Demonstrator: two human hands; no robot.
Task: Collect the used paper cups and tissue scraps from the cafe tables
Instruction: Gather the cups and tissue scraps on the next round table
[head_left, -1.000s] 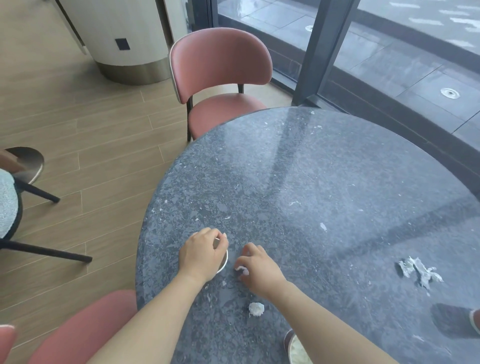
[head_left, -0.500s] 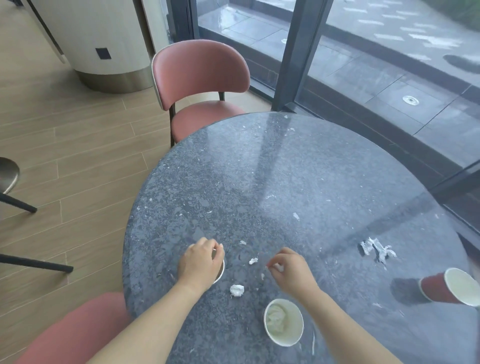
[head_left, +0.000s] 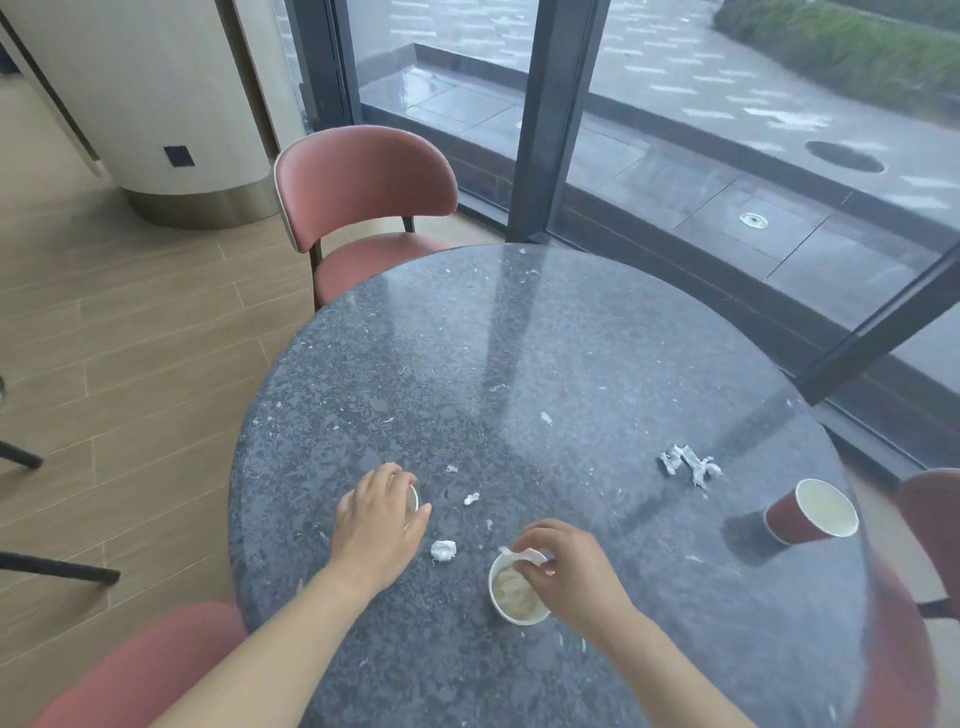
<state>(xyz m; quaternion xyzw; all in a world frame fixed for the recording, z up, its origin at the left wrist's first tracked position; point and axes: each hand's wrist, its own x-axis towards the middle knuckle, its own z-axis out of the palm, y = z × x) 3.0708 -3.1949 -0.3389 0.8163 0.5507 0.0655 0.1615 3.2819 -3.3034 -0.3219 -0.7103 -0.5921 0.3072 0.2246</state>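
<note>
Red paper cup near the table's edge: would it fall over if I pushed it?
Probably: the red paper cup looks empty, so likely light and tippy. Its round wall could let it roll, and the edge of the dark round table is close.

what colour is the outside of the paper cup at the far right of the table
The paper cup is dark red outside; head view.
</note>
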